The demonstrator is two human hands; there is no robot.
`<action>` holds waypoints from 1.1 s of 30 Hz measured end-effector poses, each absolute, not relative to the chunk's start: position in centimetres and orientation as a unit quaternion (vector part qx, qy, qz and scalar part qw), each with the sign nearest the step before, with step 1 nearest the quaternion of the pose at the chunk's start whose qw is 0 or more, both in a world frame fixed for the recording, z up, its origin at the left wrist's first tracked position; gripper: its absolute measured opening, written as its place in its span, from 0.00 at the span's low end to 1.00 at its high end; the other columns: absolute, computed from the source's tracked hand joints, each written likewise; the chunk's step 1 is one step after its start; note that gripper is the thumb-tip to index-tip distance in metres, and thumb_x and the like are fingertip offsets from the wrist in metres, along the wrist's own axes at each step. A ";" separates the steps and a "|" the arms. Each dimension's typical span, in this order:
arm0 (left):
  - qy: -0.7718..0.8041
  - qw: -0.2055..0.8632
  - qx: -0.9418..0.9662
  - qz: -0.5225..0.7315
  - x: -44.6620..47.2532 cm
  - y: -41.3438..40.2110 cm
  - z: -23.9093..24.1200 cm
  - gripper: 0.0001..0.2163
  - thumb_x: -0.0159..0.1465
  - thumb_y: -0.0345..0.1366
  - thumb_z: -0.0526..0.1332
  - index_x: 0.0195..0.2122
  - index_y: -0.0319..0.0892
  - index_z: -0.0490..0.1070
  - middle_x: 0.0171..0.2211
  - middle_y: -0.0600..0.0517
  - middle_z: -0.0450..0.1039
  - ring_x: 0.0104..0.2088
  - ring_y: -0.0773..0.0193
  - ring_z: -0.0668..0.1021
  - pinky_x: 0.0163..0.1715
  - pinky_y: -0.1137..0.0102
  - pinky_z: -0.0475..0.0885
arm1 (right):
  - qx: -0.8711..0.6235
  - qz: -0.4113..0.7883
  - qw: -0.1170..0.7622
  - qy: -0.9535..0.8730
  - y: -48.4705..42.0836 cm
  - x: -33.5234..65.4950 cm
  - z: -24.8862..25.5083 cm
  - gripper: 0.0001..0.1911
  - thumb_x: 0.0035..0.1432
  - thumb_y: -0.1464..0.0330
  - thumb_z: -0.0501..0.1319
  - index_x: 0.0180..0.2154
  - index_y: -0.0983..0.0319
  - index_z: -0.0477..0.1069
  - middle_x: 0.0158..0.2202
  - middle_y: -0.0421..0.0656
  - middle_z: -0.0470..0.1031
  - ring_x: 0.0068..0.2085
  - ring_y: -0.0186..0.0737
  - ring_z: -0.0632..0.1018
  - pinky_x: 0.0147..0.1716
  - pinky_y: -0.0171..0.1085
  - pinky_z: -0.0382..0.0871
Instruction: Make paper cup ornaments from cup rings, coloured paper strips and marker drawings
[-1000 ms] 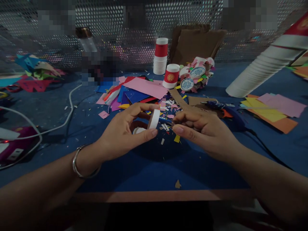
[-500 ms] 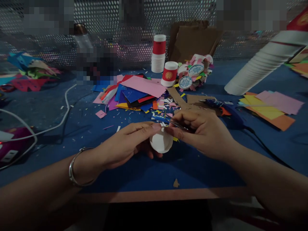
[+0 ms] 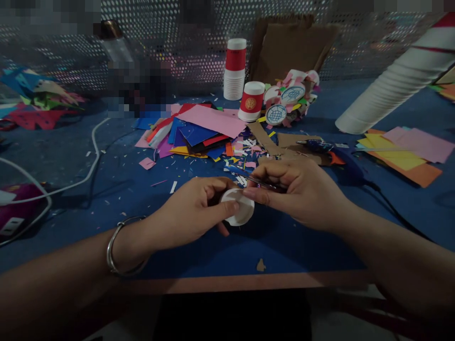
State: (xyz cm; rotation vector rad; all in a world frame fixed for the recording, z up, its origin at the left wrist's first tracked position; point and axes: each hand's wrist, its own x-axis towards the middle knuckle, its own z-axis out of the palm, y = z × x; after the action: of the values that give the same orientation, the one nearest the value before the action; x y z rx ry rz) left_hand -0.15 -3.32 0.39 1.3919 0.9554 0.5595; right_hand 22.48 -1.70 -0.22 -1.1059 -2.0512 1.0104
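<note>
My left hand (image 3: pixel 194 206) holds a white round paper piece (image 3: pixel 245 210), which looks like the base of a paper cup. The thumb lies across its face, with the other fingers behind. My right hand (image 3: pixel 295 187) touches the upper right edge of that piece with its fingertips. In the same hand is a slim tool (image 3: pixel 265 183), dark at the fingers, with a blue part pointing left; its exact kind is not clear. Both hands are above the blue table (image 3: pixel 213 260), near its front edge.
Coloured paper sheets (image 3: pixel 213 118) and scraps lie beyond the hands. Behind stand a red-and-white paper cup (image 3: pixel 251 102), a cup stack (image 3: pixel 235 68) and a paper craft (image 3: pixel 289 97). At right are a blue glue gun (image 3: pixel 341 163) with a cord and a leaning cup stack (image 3: pixel 387 87).
My left thumb has moved from the rim onto the face of the white piece, which is now flatter in view. The right hand still holds the tool. The view has shifted slightly.
</note>
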 end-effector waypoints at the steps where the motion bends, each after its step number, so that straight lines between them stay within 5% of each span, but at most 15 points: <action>1: 0.415 0.627 0.609 0.250 -0.2 -3.4 0.4 0.09 0.62 0.40 0.73 0.37 0.40 0.79 0.34 0.51 0.76 0.30 0.66 0.78 0.25 0.74 0.81 | -0.417 0.386 0.296 -0.768 -1.7 22.4 -0.2 0.18 0.63 0.54 0.71 0.34 0.62 0.78 0.30 0.40 0.76 0.30 0.35 0.71 0.30 0.38 0.63; 12: 0.420 0.575 0.653 0.258 -0.1 -3.6 0.7 0.14 0.67 0.47 0.70 0.33 0.41 0.78 0.32 0.50 0.77 0.30 0.63 0.80 0.26 0.73 0.79 | -0.384 0.474 0.308 -0.730 -1.6 22.0 0.0 0.22 0.61 0.50 0.73 0.32 0.63 0.77 0.24 0.36 0.69 0.26 0.31 0.65 0.25 0.35 0.58; 22: 0.382 0.422 0.767 0.296 -0.7 -3.5 0.4 0.13 0.72 0.40 0.65 0.31 0.41 0.77 0.29 0.54 0.76 0.28 0.69 0.74 0.30 0.74 0.68 | -0.324 0.561 0.320 -0.692 -1.4 21.9 0.4 0.24 0.59 0.50 0.75 0.31 0.62 0.74 0.25 0.35 0.68 0.27 0.30 0.65 0.26 0.35 0.58; 33: 0.429 0.490 0.671 0.354 -0.6 -3.2 0.3 0.10 0.66 0.43 0.73 0.39 0.42 0.82 0.31 0.54 0.80 0.30 0.67 0.77 0.31 0.74 0.71 | -0.383 0.499 0.349 -0.695 -1.4 21.8 0.3 0.26 0.57 0.46 0.75 0.32 0.60 0.73 0.27 0.36 0.67 0.27 0.31 0.65 0.25 0.34 0.57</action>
State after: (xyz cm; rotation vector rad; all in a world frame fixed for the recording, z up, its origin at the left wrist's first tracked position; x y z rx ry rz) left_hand -0.60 -3.15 0.32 1.6305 1.0411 0.8587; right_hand 21.83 -1.36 0.33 -0.9934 -1.8004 1.2933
